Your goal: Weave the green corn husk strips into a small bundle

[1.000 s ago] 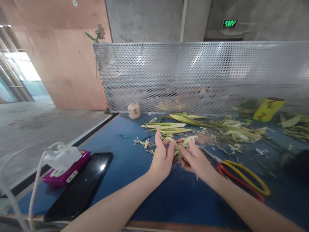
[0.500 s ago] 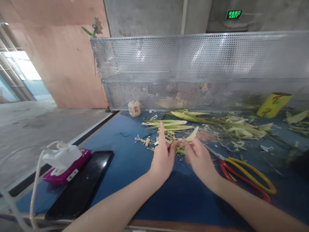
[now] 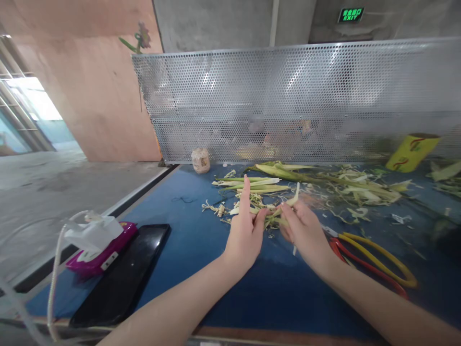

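Note:
My left hand [image 3: 244, 242] pinches a pale green husk strip [image 3: 294, 196] between thumb and curled fingers, its index finger pointing up. Close by on the right, my right hand [image 3: 308, 235] grips the same strip, one end of which sticks up above its fingers. A thin pale tail hangs beneath the right hand. Fingers hide most of the part between the hands. Just beyond lie several cut green husk pieces [image 3: 257, 182] and a small knotted husk figure [image 3: 218, 209]. Scissors [image 3: 376, 257] with one yellow and one red handle rest beside my right forearm.
A black phone [image 3: 122, 274] and a purple power strip [image 3: 103, 252] with a white plug lie at left. Husk scraps [image 3: 360, 190] cover the back right, near a yellow roll [image 3: 410, 153]. A wrapped roll [image 3: 200, 160] stands before the perforated metal screen [image 3: 230, 105].
My right hand has moved slightly right, away from the left. The strip's free end now points more upright, and a thin tail shows beneath. My left hand keeps its pinch.

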A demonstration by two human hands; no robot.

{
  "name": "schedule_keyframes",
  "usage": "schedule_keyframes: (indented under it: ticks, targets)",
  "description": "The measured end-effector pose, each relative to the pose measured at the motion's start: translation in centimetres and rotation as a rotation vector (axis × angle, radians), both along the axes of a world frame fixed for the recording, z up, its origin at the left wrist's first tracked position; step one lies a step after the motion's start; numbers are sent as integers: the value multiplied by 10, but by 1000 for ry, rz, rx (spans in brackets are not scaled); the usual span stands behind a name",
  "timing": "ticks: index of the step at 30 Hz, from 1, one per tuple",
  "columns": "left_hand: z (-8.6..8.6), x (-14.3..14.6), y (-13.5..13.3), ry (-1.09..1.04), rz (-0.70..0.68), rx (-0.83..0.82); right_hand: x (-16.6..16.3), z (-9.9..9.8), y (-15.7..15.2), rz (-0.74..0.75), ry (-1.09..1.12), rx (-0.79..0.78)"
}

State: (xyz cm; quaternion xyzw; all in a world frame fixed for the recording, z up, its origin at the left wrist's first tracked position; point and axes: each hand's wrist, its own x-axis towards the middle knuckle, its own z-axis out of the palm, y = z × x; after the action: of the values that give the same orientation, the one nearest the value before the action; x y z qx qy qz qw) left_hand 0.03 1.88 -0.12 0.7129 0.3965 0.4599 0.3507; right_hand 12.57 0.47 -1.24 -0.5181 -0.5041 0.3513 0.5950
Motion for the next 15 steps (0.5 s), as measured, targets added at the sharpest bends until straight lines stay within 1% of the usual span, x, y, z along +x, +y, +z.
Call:
schedule_keyframes:
  ticks: [6, 9, 12, 15]
  targets:
    - [-1, -2, 0, -9, -5, -3, -1, 1, 0, 15, 34, 25]
    - [-3, -4, 1, -41, -26, -54, 1, 3, 2, 86, 43, -10]
    - [-6, -5, 2, -122, -136, -136, 6, 4, 3, 214, 66, -49]
    - [-9, -5, 4, -221, -286, -216, 11, 5, 3, 279, 69, -62]
